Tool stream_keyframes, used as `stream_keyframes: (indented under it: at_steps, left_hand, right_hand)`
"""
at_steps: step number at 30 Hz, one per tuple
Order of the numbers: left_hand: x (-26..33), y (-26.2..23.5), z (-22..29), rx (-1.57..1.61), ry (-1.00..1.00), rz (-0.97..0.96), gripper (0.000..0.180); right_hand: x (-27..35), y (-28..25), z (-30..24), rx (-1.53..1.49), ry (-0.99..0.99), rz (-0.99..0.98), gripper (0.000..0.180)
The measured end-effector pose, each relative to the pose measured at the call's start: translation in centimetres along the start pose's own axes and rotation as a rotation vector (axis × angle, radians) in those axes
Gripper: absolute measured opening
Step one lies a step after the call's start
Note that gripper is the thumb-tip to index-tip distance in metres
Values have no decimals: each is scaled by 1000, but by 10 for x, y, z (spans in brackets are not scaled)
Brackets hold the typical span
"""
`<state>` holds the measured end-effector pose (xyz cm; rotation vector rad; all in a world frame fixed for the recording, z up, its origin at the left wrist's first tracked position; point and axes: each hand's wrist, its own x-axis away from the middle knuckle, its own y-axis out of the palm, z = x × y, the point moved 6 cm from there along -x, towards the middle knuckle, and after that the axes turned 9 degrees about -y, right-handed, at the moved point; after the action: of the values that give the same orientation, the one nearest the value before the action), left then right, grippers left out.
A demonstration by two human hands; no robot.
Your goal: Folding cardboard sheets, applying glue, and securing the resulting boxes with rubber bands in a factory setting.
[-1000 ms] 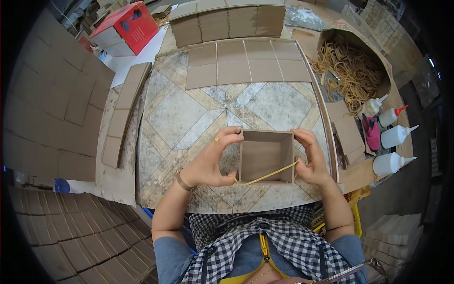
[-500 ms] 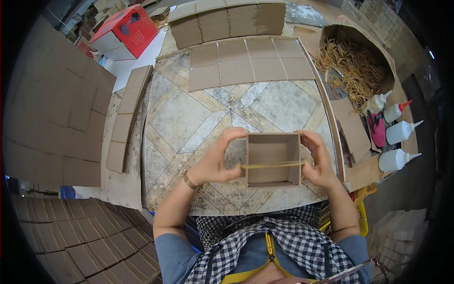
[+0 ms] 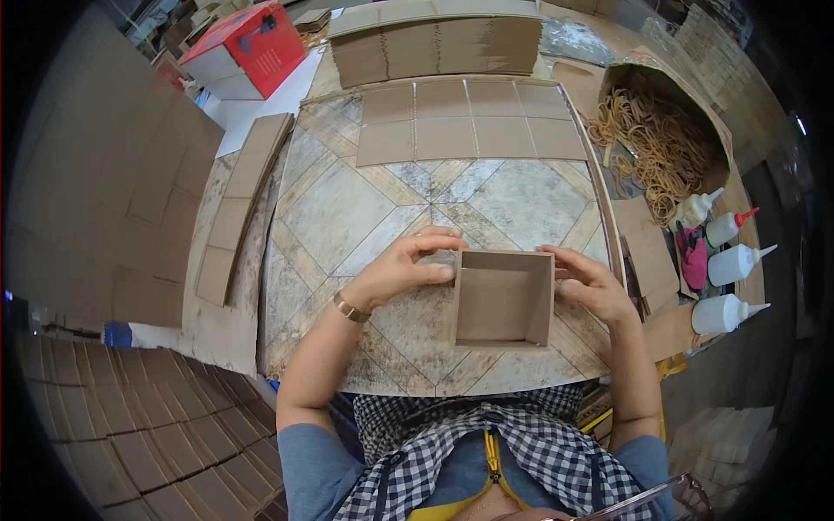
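Note:
A square, open-topped brown cardboard box (image 3: 504, 300) stands before me at the near part of the patterned tabletop, its opening facing up. My left hand (image 3: 407, 267) holds its left side, fingertips at the far left corner and thumb against the wall. On the opposite side, my right hand (image 3: 595, 282) has its fingers on the far right corner and its thumb by the right wall. No band crosses the opening; whether one runs round the outer walls I cannot tell.
Scored cardboard sheets (image 3: 473, 122) lie beyond the box, with a tall stack (image 3: 434, 50) behind. At right are a heap of rubber bands (image 3: 656, 130), several white squeeze bottles (image 3: 719, 314) and a pink-and-black item (image 3: 691, 258). Cardboard strips (image 3: 233, 217) and banded stacks (image 3: 130, 425) are at left.
The rubber band stretched between my thumbs across the opening is gone from there. My thumbs have moved toward the far end of the box's sides. The view has shifted slightly.

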<state>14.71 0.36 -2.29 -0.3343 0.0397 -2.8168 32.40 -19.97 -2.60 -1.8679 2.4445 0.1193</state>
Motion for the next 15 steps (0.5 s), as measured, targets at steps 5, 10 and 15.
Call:
stream_keyframes:
  at_steps: [5, 10, 15]
  left_hand:
    - [71, -1, 34, -593, 322, 638, 40]
    - [149, 66, 49, -543, 167, 465, 37]
    - [283, 67, 21, -77, -25, 875, 16]
  right_hand:
    - [15, 40, -10, 231, -240, 134, 68]
    - [-1, 143, -69, 593, -529, -122, 58]
    - [3, 259, -94, 307, -735, -620, 42]
